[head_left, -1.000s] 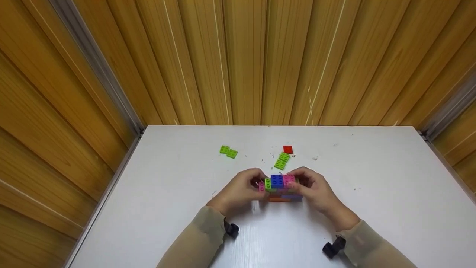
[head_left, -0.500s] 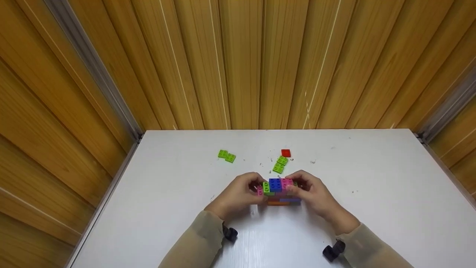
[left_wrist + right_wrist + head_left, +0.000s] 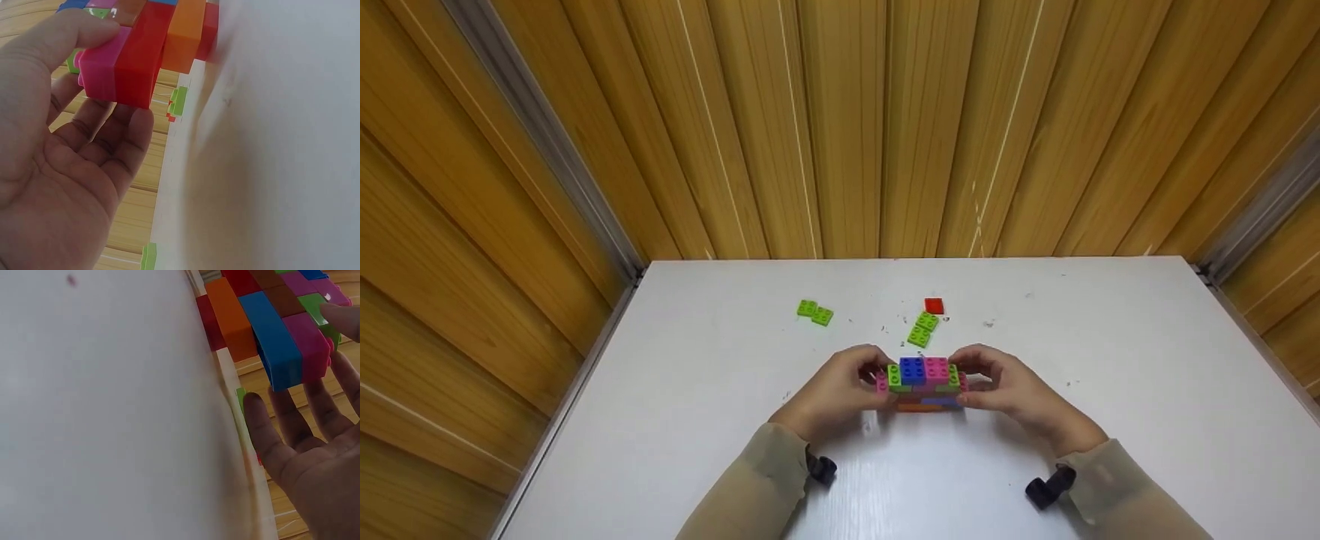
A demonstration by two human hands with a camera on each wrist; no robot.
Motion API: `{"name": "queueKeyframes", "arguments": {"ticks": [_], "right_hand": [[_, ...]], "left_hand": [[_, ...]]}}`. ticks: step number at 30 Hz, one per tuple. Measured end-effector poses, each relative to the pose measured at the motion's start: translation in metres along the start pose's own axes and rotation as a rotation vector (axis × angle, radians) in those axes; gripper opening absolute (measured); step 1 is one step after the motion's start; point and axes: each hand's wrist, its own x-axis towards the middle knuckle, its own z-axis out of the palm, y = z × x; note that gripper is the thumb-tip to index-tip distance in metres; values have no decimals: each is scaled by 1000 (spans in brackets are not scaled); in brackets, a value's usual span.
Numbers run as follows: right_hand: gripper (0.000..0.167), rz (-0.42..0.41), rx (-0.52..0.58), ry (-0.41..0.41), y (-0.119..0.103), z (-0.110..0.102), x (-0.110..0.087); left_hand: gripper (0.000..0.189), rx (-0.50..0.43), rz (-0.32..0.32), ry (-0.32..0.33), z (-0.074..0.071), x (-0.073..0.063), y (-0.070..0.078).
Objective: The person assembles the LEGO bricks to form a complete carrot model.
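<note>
A structure of stacked toy building bricks [image 3: 924, 388] sits near the middle of the white table, wider in its middle layers than at its base. Blue and pink bricks form its top, with green and pink steps at either side. My left hand [image 3: 844, 382] grips the left end, thumb in front and fingers behind; the left wrist view shows the thumb on a pink brick [image 3: 101, 64] above a red one. At the opposite end my right hand [image 3: 1009, 386] holds the structure between thumb and fingers, beside a pink brick [image 3: 308, 343] and a blue one. The back face is hidden.
Two green bricks [image 3: 814, 312] lie together at the back left of the table [image 3: 720, 345]. Behind the structure lie two more green bricks [image 3: 922, 329], beside a red brick [image 3: 934, 306]. Small crumbs dot the tabletop. Wood-patterned panels [image 3: 847, 150] rise behind it.
My right hand has shifted right, from the pink top brick to the structure's right end, uncovering green and pink bricks there. My left hand keeps its grip on the left end.
</note>
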Motion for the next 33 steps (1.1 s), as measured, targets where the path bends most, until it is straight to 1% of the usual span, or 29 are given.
{"name": "queueKeyframes", "arguments": {"ticks": [4, 6, 9, 13, 16, 19, 21, 23, 25, 27, 29, 31, 33], "right_hand": [[45, -46, -7, -13, 6, -2, 1], [42, -67, 8, -12, 8, -1, 3], [42, -82, 26, -12, 9, -1, 4], [43, -88, 17, -12, 9, 0, 5], [44, -81, 5, -12, 10, -2, 3], [45, -76, 1, 0, 10, -4, 2], [44, -76, 2, 6, 10, -5, 1], [44, -76, 6, 2, 10, -4, 1], [44, -73, 14, -5, 10, -4, 1], [43, -69, 19, -10, 9, -3, 1], [43, -67, 26, -8, 9, -2, 2], [43, -67, 28, -8, 9, -2, 2], [43, -66, 28, -6, 9, -2, 2]], "left_hand": [[32, 5, 3, 1, 0, -1, 0], [32, 8, 4, 3, -1, -1, 0], [31, 17, 10, 5, -1, -1, -1], [31, 40, 16, 9, -2, 0, -1], [32, 52, 0, -8, -5, 0, 0], [38, 52, -27, -42, -11, 0, 4], [43, 55, -40, -61, -20, 0, 5], [47, 63, -34, -58, -31, 1, 3], [47, 80, -36, -28, -43, 1, -1], [45, 101, -53, 26, -55, 3, -6], [41, 99, -101, 90, -68, 5, -12], [39, 78, -149, 152, -80, 7, -18], [38, 68, -182, 212, -91, 11, -24]]}}
